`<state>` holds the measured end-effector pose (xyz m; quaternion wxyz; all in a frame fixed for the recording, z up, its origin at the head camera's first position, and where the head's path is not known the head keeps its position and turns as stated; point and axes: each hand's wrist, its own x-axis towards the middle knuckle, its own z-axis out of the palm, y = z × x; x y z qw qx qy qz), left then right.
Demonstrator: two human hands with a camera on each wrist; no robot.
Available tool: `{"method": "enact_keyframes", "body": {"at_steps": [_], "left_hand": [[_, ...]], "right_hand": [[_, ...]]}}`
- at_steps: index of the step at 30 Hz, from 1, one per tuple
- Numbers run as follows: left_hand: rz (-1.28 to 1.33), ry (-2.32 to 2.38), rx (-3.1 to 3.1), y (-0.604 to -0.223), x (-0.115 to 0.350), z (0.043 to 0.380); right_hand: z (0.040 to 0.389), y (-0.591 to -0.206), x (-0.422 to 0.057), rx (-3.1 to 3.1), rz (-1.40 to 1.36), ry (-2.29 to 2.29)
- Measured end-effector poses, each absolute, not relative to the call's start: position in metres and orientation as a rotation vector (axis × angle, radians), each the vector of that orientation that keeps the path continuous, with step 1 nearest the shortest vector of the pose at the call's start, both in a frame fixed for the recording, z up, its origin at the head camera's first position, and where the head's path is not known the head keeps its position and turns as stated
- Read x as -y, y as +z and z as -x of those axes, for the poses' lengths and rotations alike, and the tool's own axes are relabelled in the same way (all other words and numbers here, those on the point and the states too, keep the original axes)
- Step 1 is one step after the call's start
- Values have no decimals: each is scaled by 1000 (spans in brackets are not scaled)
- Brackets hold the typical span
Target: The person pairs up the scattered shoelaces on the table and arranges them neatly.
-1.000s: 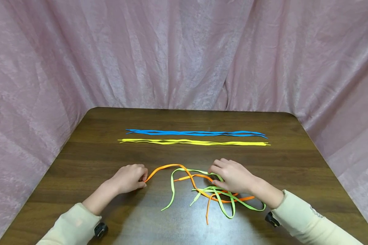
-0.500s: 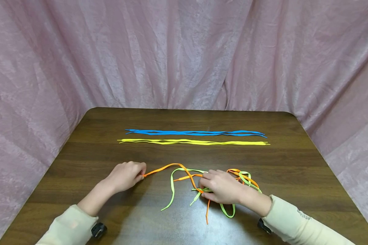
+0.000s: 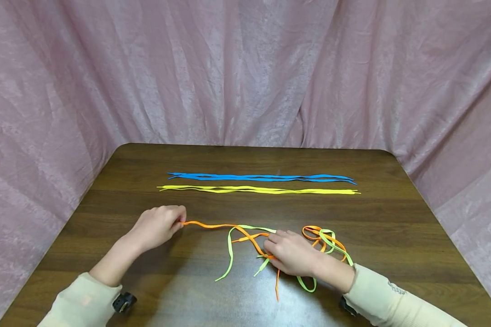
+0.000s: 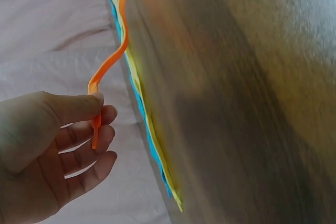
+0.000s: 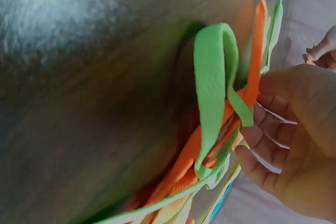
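One sleeve marking (image 3: 397,288) is illegible — left fingers (image 4: 106,139) pinch orange lace (image 4: 108,62).

Wears long, pale cream-green sleeves (image 3: 421,308) ending in broad cuffs (image 3: 366,290). Shows a small grey, scribble-like marking (image 3: 396,288) on the right sleeve. Carries a compact black device (image 3: 124,302) beside each cuff.

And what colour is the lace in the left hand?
Orange; the lace shows best in the left wrist view, pinched by the left hand.
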<state>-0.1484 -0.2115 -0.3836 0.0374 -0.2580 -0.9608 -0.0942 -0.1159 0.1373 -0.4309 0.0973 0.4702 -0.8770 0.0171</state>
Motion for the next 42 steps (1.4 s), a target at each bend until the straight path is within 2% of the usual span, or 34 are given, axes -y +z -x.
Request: {"method": "enact_keyframes", "body": {"at_steps": [18, 42], "left_hand": [[672, -313, 2958, -378, 238, 155], [464, -372, 2952, -380, 269, 165]], "right_hand": [[129, -401, -158, 2761, -1255, 465], [135, -385, -193, 2823, -1237, 483]]}}
